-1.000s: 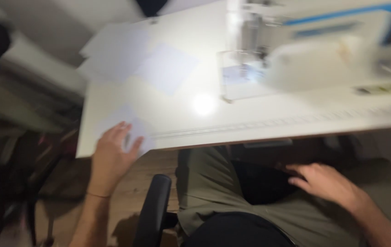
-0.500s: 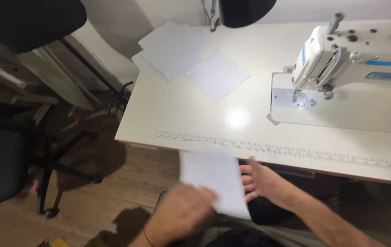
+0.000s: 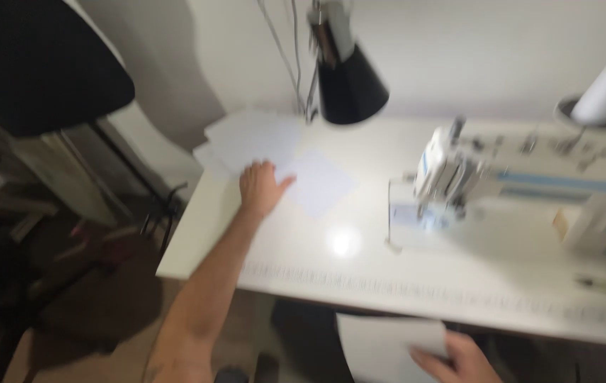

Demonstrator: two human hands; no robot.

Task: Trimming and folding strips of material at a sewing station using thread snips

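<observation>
- Biggest change vs 0.5 s earlier: left hand (image 3: 260, 188) had left the lap and reached up across the worktop (image 3: 459, 284) to the far left corner. Arm was stretched out long; palm lay flat, fingers loosely spread, on the near edge of the stack of white sheets (image 3: 253, 138). Thumb pointed twd the single white square (image 3: 317, 183) lying just beside the stack. No pinch visible, hand only resting on paper.
- Before, both hands were together on one sheet below the worktop edge. Now they were well apart: one up at the stack, one down at the lap.
- Right hand (image 3: 459, 358) stayed low, under the front edge of worktop, alone w/ the loose white sheet (image 3: 388, 344). Fingers lay over the sheet's right lower corner; grip partly cut off by frame bottom, looked like thumb-and-fingers pinch on the edge, not certain.
- Judgement: work in hand read as collecting sheets, one piece already held at the lap, left hand at the supply pile.
- View had also swung: sewing machine (image 3: 501, 188) sat to the right, idle, no paper or cloth seen under its head. Frame blurred, needle area not readable.
- Black lamp shade (image 3: 351, 89) hung over the rear of worktop, near the stack; bright glare spot on surface in front of machine.
- White thread cone (image 3: 604, 92) stood at far right rear, apart from both hands.
- Dark chair back (image 3: 41, 67) upper left, off the worktop.
</observation>
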